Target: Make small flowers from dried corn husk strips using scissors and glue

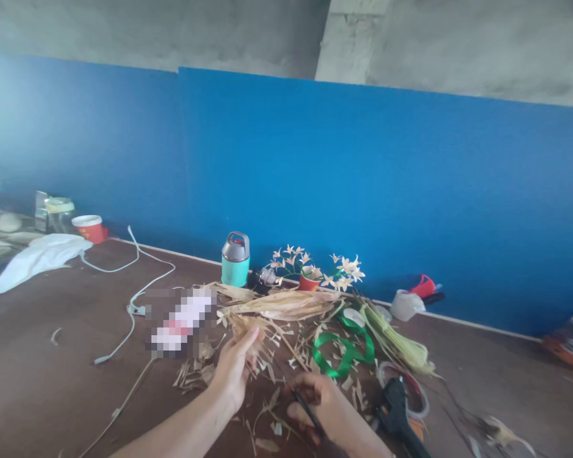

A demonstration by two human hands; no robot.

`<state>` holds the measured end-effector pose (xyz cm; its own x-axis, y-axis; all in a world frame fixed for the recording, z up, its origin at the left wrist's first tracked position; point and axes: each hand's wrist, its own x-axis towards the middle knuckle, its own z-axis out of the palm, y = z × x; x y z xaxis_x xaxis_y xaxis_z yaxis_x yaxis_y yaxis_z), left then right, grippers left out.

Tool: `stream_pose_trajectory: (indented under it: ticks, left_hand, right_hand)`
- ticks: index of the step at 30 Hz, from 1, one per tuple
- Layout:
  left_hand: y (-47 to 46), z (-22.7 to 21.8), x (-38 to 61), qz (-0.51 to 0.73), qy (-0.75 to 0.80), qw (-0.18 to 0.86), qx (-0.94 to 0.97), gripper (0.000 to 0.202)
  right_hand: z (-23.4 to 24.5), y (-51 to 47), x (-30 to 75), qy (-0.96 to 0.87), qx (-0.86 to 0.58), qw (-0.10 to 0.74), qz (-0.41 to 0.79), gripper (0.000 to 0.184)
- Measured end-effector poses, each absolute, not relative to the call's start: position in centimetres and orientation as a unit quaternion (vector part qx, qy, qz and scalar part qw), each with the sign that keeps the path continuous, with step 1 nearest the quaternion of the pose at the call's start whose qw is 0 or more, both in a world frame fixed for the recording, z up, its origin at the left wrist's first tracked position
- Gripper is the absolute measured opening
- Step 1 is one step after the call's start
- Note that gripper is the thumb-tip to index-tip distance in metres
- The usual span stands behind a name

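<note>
My left hand [233, 367] reaches forward over the brown table [52, 381], fingers pinched on a frayed piece of dried corn husk [248, 327] from the heap of husks [281, 305]. My right hand [325, 407] is lower and nearer, closed around a dark thin tool [305, 410] that looks like scissors. Cut husk scraps [267, 375] lie scattered between and under both hands.
A green ribbon [344, 350] lies right of the husks, a black glue gun [396, 407] beside a tape roll. A teal flask [235, 259], a pot of husk flowers [315, 270], white cables [134, 299], white cloth [38, 254] and red cup [90, 228] stand along the blue wall.
</note>
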<state>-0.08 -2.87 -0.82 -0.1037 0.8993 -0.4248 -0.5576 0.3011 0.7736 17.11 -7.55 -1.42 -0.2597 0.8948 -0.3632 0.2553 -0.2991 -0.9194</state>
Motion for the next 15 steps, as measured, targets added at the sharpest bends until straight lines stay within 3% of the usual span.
stream_pose_trajectory:
  ticks: [4, 7, 11, 15]
  left_hand:
    - [-1.9, -0.4, -1.0, 0.561, 0.521, 0.607, 0.212, 0.027]
    - [-1.3, -0.5, -1.6, 0.53, 0.54, 0.577, 0.308, 0.019]
    - [-0.5, -1.6, -2.0, 0.491, 0.528, 0.509, 0.469, 0.034]
    - [0.3, -3.0, -2.4, 0.478, 0.525, 0.428, 0.559, 0.04]
  right_hand:
    - [-0.8, -7.1, 18.0, -0.53, -0.568, 0.293, 0.558, 0.035]
    - [-0.8, -6.5, 18.9, -0.565, -0.611, 0.333, 0.444, 0.028]
    - [-1.4, -6.1, 19.8, -0.631, -0.656, 0.349, 0.224, 0.017]
    - [-1.7, -6.1, 20.1, -0.653, -0.669, 0.321, 0.153, 0.016]
